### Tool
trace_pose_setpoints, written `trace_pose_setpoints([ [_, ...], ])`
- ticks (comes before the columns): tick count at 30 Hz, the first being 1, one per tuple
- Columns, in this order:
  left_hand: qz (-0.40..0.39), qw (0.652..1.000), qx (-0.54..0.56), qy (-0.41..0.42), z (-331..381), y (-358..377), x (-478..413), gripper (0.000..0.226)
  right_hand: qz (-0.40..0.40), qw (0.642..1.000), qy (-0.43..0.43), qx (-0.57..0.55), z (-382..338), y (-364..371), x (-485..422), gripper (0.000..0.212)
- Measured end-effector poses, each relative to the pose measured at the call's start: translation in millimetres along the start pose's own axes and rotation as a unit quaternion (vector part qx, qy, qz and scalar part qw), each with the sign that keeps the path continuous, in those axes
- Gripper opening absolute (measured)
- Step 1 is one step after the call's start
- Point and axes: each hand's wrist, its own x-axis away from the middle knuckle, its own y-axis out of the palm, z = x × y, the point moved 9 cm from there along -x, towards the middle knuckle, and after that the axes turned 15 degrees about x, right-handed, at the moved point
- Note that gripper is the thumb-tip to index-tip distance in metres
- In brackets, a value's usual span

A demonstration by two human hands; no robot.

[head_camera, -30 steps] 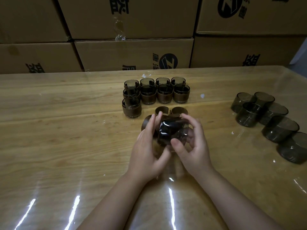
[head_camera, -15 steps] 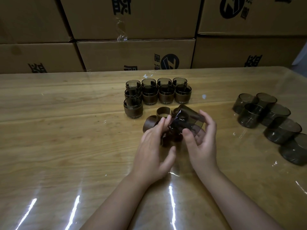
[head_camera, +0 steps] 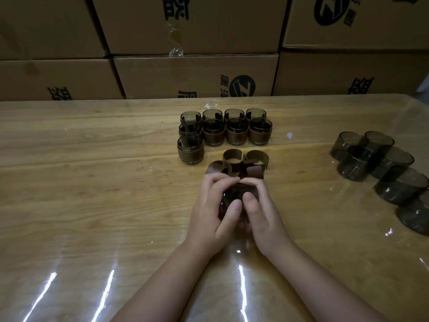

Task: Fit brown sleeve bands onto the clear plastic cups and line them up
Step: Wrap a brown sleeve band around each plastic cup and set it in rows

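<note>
Head view: left hand point(head_camera: 210, 212) and right hand point(head_camera: 260, 212) both grip one cup point(head_camera: 234, 196)

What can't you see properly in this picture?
- Head view: the held cup is mostly covered by the left hand and right hand; whether it is banded cannot be told.
- The right edge cuts off the nearest bare cup.
- The front row hides the lower halves of the back-row banded cups.
</note>
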Motion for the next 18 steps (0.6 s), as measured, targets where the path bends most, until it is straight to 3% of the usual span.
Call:
trace_pose_setpoints([
  [4, 0.046, 0.995, 0.064, -0.055, -7, -3, -3, 0.021, 0.038, 0.994, -0.028, 0.096, -8, -1, 3, 0.037],
  [8, 0.059, 0.981, 0.126, -0.134, -15, 1, -2, 0.024, 0.088, 0.970, -0.109, 0.199, -26, -10, 4, 0.055],
  [14, 0.039, 0.942, 0.236, -0.235, -28, 15, -2, 0.027, 0.142, 0.921, -0.174, 0.319, -47, -21, 8, 0.062],
  [18, 0.002, 0.930, 0.261, -0.257, -32, 20, 2, 0.029, 0.145, 0.896, -0.234, 0.349, -58, -21, 11, 0.062],
])
